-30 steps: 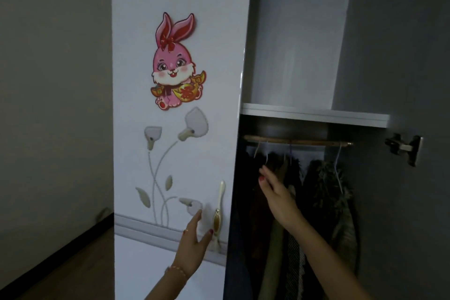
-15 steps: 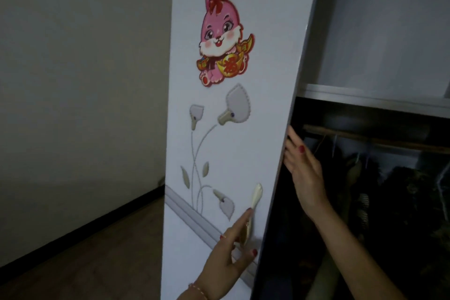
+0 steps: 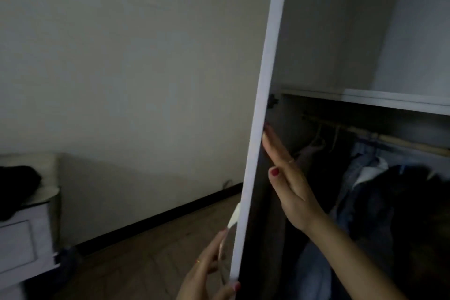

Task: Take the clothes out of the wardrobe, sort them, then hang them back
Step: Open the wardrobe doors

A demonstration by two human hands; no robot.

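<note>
The white wardrobe door point(image 3: 264, 105) stands edge-on to me, swung wide. My left hand point(image 3: 209, 273) holds the pale door handle point(image 3: 232, 219) on the outer face, its thumb reaching round the door's edge. My right hand point(image 3: 289, 178) lies flat with straight fingers against the door's inner face. Inside the wardrobe, dark and bluish clothes point(image 3: 365, 182) hang on hangers from a wooden rail point(image 3: 389, 140). Their lower parts are lost in shadow.
A white shelf point(image 3: 394, 100) crosses the wardrobe above the rail. At the far left stands a white bedside cabinet point(image 3: 24, 238) with a dark bundle point(image 3: 17, 185) on top. Wooden floor point(image 3: 146, 251) and a plain wall lie behind the door.
The door has swung further open, from face-on with its rabbit sticker showing to edge-on. My right hand moved from the hanging clothes to the door's inner face. My view turned left.
</note>
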